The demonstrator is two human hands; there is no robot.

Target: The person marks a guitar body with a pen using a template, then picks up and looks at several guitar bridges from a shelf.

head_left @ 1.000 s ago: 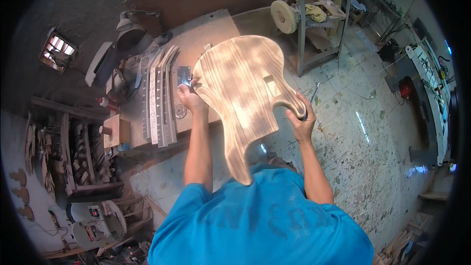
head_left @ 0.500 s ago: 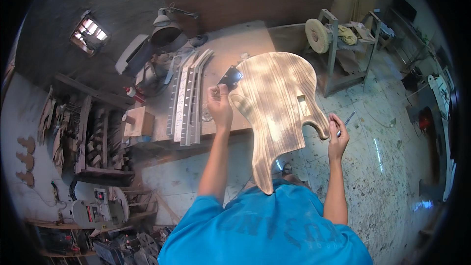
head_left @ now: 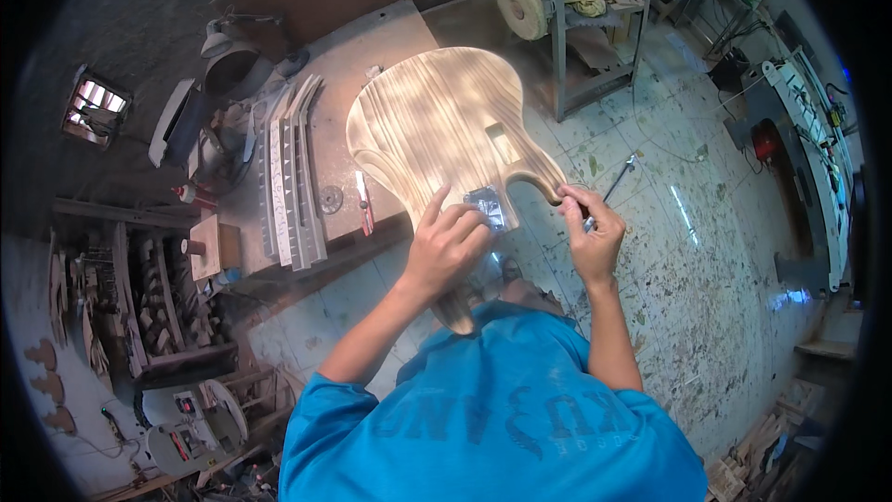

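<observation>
A pale wooden guitar body (head_left: 437, 112) with brown grain is in front of me, over the bench edge, one horn reaching down to my shirt. My left hand (head_left: 451, 237) has its fingers curled at a shiny dark square plate (head_left: 488, 208), which lies against the body near the straight neck end; its index finger sticks out over the wood. My right hand (head_left: 595, 228) pinches the tip of the shorter horn. The same hand also holds a thin, dark pen-like tool (head_left: 616, 180), pointing up and away to the right; its exact kind is unclear.
Slotted guitar necks (head_left: 288, 177) lie on the workbench (head_left: 395, 28), beside a red-handled knife (head_left: 363, 203). A desk lamp (head_left: 232, 65) stands behind them. A buffing wheel (head_left: 522, 9) on a metal stand is at the far right. Wood racks (head_left: 172, 288) stand at left.
The dark plate has moved with my left hand from the body's upper left edge down to its neck end. My right hand has closed on the horn's tip. The view has shifted right.
</observation>
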